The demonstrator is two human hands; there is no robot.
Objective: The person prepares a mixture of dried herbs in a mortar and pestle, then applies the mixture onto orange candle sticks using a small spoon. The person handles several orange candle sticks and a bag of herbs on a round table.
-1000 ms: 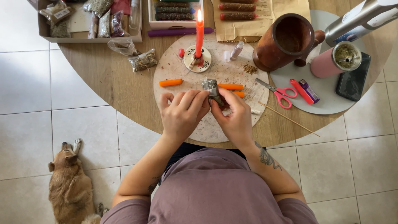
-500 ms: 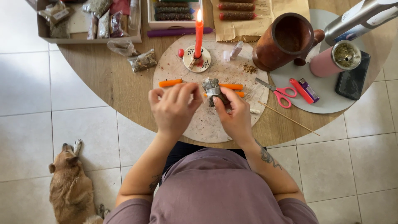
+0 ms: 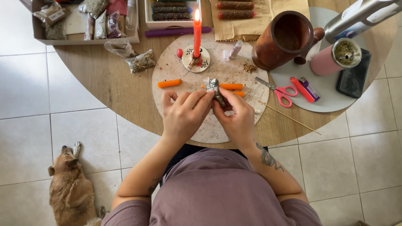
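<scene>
Both my hands meet over a round pale stone board (image 3: 176, 67) on a round wooden table (image 3: 104, 83). My right hand (image 3: 236, 119) grips a small dark stick bundle in crinkly clear wrapping (image 3: 215, 90). My left hand (image 3: 184, 115) pinches the same bundle from the left with its fingertips. Short orange candle pieces (image 3: 169, 83) lie on the board beside my hands, one more orange piece (image 3: 231, 86) just beyond the bundle. A lit red candle (image 3: 197, 35) stands upright in a small dish at the board's far side.
Red-handled scissors (image 3: 278, 89), a red and a purple lighter (image 3: 305, 88), a thin wooden stick (image 3: 289, 118), a brown clay mug (image 3: 284, 39), a pink cup (image 3: 335, 58) and a dark phone (image 3: 354, 75) sit right. A cardboard tray of herb bags (image 3: 83, 21) is far left. A dog (image 3: 71, 190) lies on the tiled floor.
My left hand has moved from beside the bundle back onto it, fingertips now pinching it; the right hand has kept its hold and barely shifted.
</scene>
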